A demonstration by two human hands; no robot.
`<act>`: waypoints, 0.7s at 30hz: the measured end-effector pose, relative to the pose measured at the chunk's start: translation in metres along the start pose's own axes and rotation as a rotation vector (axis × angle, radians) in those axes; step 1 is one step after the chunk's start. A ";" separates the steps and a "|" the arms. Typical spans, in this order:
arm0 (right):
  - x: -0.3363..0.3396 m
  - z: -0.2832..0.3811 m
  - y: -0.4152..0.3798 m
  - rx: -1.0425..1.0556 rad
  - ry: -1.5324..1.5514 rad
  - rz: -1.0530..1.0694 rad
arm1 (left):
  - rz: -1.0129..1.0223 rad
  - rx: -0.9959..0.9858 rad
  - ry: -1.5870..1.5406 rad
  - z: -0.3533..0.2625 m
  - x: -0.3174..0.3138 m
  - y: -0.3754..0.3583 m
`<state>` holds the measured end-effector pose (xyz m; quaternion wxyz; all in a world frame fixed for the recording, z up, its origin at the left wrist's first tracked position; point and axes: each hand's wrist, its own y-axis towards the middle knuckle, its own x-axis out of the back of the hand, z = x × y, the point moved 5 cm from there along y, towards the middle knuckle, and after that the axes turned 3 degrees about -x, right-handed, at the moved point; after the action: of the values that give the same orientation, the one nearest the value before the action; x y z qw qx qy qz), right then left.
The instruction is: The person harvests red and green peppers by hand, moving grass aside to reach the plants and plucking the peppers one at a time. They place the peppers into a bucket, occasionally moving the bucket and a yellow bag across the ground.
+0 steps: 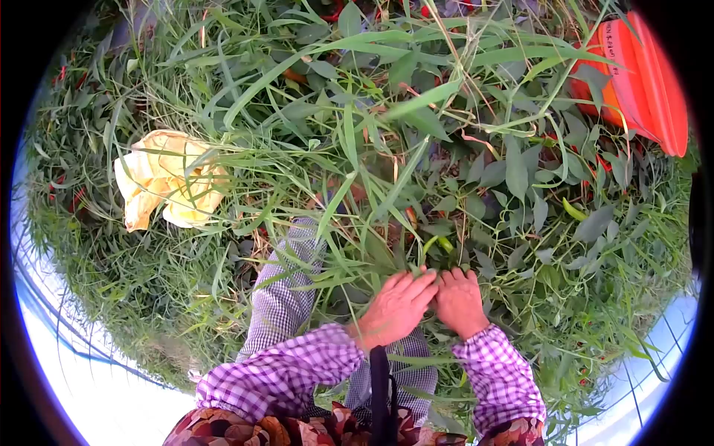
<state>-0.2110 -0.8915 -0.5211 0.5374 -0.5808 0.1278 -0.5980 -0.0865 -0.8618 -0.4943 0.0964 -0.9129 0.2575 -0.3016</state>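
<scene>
Side by side at the lower middle, both hands reach into pepper plants [517, 171] mixed with long grass. My left hand [398, 308] is closed, its fingers bent together and its fingertips among the leaves. Touching or nearly touching it, my right hand [460, 303] also has its fingers drawn together. Leaves and the hands themselves hide what the fingertips hold, if anything. Just beyond them hangs a green pepper [445, 243]. Another yellow-green pepper [573, 210] shows farther right among the leaves.
An orange-red plastic container [639, 85] with printed lettering stands at the upper right, partly behind leaves. Crumpled yellow cloth or plastic [171, 178] lies on the grass at left. My checked trouser leg [282, 290] is between them. Red peppers dot the foliage. Whitish sheeting borders both sides.
</scene>
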 end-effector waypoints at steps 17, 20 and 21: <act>0.063 -0.014 0.023 -0.110 0.659 -0.333 | 0.107 0.069 -0.221 0.067 -0.110 -0.019; 0.074 -0.029 0.034 -0.321 0.353 -0.426 | 0.199 0.074 -0.163 0.056 -0.095 -0.010; 0.075 -0.035 0.035 -0.412 0.245 -0.398 | 0.340 0.034 0.006 0.047 -0.078 -0.002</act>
<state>-0.2034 -0.9808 -0.5170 0.2612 -0.6149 0.1938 -0.7184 -0.1109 -0.8176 -0.5703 0.1605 -0.8537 0.4032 -0.2878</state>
